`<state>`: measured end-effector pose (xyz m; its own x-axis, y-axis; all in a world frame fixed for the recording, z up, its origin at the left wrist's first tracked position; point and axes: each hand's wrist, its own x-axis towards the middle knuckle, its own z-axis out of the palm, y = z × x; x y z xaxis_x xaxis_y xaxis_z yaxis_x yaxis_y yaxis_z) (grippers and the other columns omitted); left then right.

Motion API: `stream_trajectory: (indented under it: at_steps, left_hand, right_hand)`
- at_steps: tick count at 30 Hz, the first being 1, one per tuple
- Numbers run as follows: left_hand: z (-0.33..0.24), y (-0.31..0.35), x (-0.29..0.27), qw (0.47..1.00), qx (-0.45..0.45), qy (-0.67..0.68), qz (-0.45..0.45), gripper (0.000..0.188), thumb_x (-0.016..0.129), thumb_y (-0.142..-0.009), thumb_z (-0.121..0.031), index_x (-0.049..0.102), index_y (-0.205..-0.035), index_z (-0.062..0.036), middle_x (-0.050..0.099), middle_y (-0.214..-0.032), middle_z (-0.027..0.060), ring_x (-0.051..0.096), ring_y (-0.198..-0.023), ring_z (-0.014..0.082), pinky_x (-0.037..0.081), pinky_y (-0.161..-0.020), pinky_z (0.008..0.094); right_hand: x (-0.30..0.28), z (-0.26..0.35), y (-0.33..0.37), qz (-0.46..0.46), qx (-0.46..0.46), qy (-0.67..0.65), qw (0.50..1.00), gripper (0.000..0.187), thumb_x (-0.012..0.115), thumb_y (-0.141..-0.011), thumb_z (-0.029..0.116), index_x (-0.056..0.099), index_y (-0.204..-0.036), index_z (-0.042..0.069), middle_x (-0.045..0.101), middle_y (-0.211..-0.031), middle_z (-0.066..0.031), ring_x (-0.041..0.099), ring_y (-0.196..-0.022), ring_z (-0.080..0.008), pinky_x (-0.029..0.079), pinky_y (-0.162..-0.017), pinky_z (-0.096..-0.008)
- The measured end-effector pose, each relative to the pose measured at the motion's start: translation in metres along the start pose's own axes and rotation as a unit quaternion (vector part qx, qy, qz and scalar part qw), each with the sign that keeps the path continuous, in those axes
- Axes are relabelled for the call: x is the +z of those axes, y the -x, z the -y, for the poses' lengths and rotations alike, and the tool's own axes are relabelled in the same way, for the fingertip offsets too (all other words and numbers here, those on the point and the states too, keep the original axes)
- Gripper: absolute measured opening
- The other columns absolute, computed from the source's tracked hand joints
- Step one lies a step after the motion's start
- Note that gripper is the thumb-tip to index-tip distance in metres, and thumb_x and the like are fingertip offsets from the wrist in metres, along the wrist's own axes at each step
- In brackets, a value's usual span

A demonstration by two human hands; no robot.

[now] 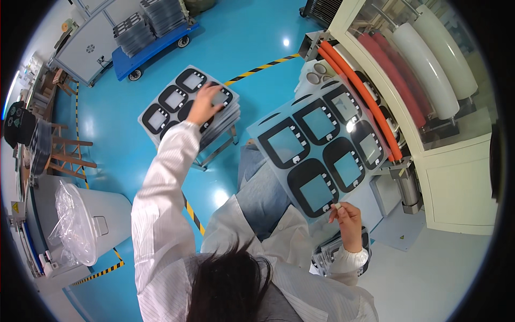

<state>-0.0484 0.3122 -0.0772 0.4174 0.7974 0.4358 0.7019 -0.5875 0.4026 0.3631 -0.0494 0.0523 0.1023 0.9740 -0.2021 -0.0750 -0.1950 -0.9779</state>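
My right hand [348, 220] pinches the near corner of a clear plastic sheet [311, 119] printed with black rounded frames; something small and pale shows at its fingertips. The sheet slants up to the right, its far side against the orange rollers [359, 96] of a machine. To the left, my left hand [203, 104] reaches over a stack of similar printed sheets [173, 119] on a small stand. Its fingers are stretched apart over the top sheet and slightly blurred; whether they touch it I cannot tell.
The cream machine [456, 188] with white and red rolls stands at the right. More sheets [365, 252] lie beside my right forearm. A blue trolley [129, 61] carries sheet stacks at the far left. A white bin [110, 220] and a wooden stool [70, 155] stand left.
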Motion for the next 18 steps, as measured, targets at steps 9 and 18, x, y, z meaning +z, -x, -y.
stream_trajectory:
  at_steps: [9, 18]
  left_hand:
    - [-0.012, -0.065, 0.059, 0.926, -0.023, -0.165, 0.34, 0.057, 0.078, -0.068, -0.042, 0.062, -0.112, -0.0092, 0.062, -0.11, 0.0078, 0.054, -0.113, 0.0291, 0.039, -0.098, 0.0485]
    - [-0.015, -0.075, 0.074, 0.934, 0.075, -0.146, 0.316, 0.044, 0.074, -0.07, -0.029, 0.063, -0.108, -0.0094, 0.062, -0.108, 0.0086, 0.055, -0.11, 0.0294, 0.041, -0.095, 0.0483]
  right_hand:
    - [0.0, 0.004, 0.005, 0.022, 0.018, -0.043, 0.999, 0.028, 0.062, -0.091, 0.024, 0.067, -0.101, -0.002, 0.066, -0.087, -0.0086, 0.059, -0.067, -0.0178, 0.046, -0.067, -0.0289]
    - [0.005, 0.027, 0.0, 0.057, 0.057, -0.039, 0.996, 0.024, 0.059, -0.093, 0.017, 0.066, -0.103, -0.003, 0.063, -0.076, -0.0049, 0.058, -0.069, -0.0127, 0.046, -0.067, -0.0247]
